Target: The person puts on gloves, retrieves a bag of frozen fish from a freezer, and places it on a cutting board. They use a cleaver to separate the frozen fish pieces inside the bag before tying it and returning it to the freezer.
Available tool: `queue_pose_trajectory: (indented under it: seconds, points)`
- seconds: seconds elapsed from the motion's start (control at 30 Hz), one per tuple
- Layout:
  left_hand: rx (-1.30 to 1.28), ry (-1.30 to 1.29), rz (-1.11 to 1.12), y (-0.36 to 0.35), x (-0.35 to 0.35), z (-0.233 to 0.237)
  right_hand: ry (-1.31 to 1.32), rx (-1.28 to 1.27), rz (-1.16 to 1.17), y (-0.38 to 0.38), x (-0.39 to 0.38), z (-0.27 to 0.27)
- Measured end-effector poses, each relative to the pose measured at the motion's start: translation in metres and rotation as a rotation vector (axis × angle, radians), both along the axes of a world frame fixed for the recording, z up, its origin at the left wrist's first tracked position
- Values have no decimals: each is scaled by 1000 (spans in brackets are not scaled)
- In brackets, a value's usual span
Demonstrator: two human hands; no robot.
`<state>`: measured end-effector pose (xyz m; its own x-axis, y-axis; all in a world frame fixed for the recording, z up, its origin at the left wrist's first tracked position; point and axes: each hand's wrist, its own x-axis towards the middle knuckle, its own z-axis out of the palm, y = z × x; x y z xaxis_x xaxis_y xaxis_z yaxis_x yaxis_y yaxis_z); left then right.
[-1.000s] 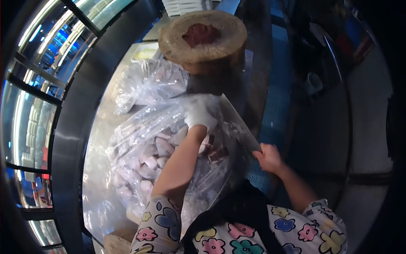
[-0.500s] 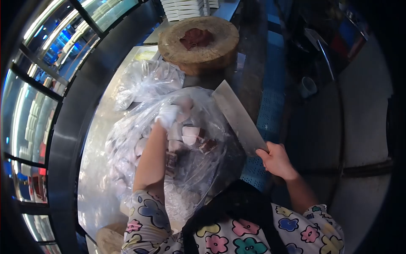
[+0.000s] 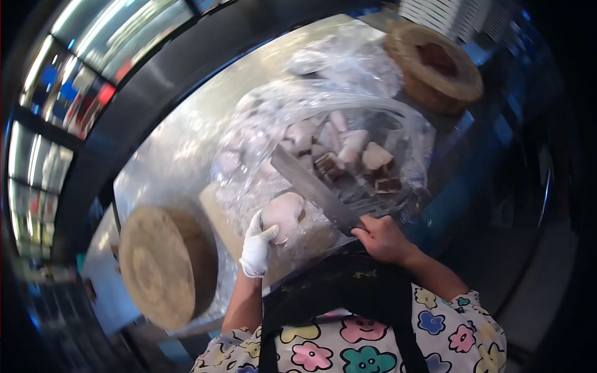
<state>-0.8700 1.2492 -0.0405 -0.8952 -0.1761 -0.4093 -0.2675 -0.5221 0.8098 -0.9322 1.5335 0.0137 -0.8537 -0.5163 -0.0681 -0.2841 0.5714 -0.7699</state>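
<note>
In a white glove, my left hand (image 3: pixel 255 248) grips a pale pink piece of meat (image 3: pixel 283 214) by its left side, with the thumb over its lower edge. My bare right hand (image 3: pixel 387 241) is closed around the handle end of a cleaver (image 3: pixel 314 193). The broad blade slants up and left, between the held piece and an opened clear plastic bag (image 3: pixel 407 118). Several pale chunks of meat with dark red cut faces (image 3: pixel 329 166) lie in that bag.
A thick round wooden chopping block (image 3: pixel 149 267) stands at the left. Another block (image 3: pixel 463 87), at the upper right, bears a dark red piece (image 3: pixel 436 57). White stacked trays (image 3: pixel 429 13) stand behind it. A second plastic bag (image 3: pixel 367 56) lies on the metal table (image 3: pixel 180 127).
My left hand has come out of the bag toward me, now with a pale meat piece. The cleaver has swung left across the bag's near side. My view has turned left, showing the second block.
</note>
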Motion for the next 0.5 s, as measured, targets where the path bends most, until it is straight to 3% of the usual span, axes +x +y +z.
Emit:
queue_pose_trajectory:
  seconds: [0.03,0.13,0.2,0.27,0.3,0.37,0.5]
  points:
    - [14,-5,61,-2,13,-14,15,57,98,-11,-2,-7]
    - [-533,-34,147,7,24,-35,66,147,276,-32,-15,-18]
    - [-586,-155,159,10,29,-23,130,186,343,-42,-21,-13]
    - [-681,-318,160,16,30,-11,243,144,384,-61,-36,11]
    - [-675,-314,167,14,32,-26,309,65,372,-74,-41,29]
    - [-956,-184,236,8,35,-67,472,-142,344,-101,-44,73]
    - [-758,-300,242,21,34,-19,722,-414,252,-132,-42,94]
